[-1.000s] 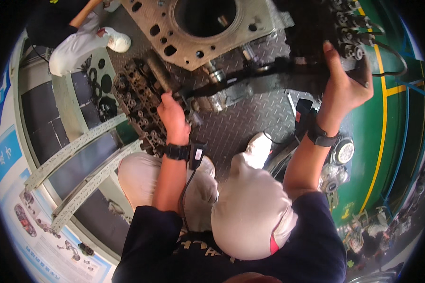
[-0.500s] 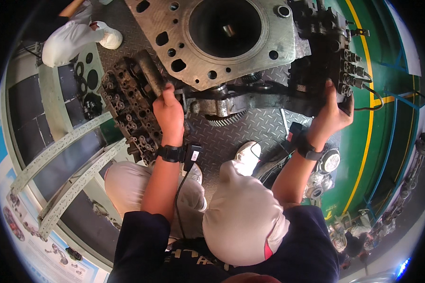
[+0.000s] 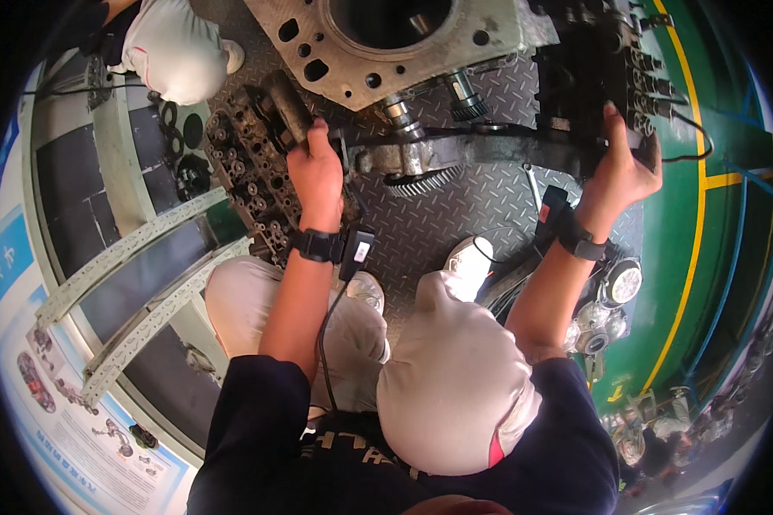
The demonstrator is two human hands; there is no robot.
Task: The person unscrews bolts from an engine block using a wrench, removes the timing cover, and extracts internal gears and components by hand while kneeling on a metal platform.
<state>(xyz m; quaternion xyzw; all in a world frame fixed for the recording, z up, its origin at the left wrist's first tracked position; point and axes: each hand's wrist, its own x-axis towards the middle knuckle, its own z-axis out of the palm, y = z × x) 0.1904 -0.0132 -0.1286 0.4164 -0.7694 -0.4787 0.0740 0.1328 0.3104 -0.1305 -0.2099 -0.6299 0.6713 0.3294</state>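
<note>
A long, dark metal gear housing (image 3: 507, 153) spans from hand to hand across the near side of a grey engine block (image 3: 438, 73). My left hand (image 3: 318, 176) is closed on its left end, thumb on top and fingers hidden beneath. At the right end, my right hand (image 3: 624, 163) grips with the thumb up and the fingers mostly out of sight. A toothed gear (image 3: 425, 181) shows under the housing's near edge. Between block and housing, a bright shaft (image 3: 395, 108) and a small gear (image 3: 465, 96) are exposed. A black pump with pipe fittings (image 3: 588, 73) stands beyond my right hand.
A cylinder head (image 3: 249, 163) lies left of my left hand. Pale perforated rails (image 3: 137, 253) run along the left. Round metal parts (image 3: 620, 283) sit near my right forearm, above a green floor (image 3: 670, 249). Another person's knee (image 3: 176, 51) is at upper left.
The gap between housing and block looks wider, with more of the shaft and small gear showing. Both hands keep their hold. The view has shifted, and the other person's leg has moved.
</note>
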